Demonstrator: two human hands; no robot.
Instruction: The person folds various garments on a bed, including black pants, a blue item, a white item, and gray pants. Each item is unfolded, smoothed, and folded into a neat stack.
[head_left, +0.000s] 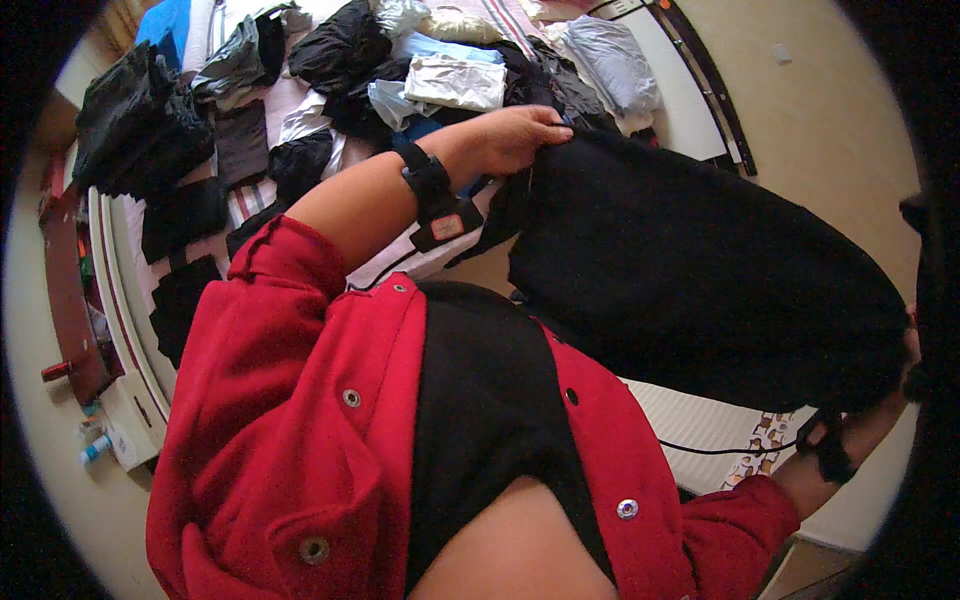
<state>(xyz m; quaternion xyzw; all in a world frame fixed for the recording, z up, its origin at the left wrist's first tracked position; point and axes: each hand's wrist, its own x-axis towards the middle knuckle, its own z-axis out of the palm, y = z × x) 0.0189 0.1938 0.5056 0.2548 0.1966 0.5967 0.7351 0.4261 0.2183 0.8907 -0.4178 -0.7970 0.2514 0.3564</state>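
Note:
A large black cloth garment (705, 277) is stretched out in front of my body, running from upper middle to the right rim. My left hand (529, 135) pinches its upper left edge between thumb and fingers. At the far right, my right hand (911, 345) grips the other end; cloth and the dark rim hide most of its fingers. The garment's kind cannot be made out. Black straps (429, 174) with a small module circle my left wrist, and another black strap (829, 454) with a cable sits on my right wrist.
Beyond my left arm, a bed with a pink striped cover (251, 199) bears many dark garments, a folded white cloth (456, 82) and a grey-blue bundle (611, 64). Dark folded jeans (139, 124) lie at its left. A black cable (720, 450) runs to my right wrist.

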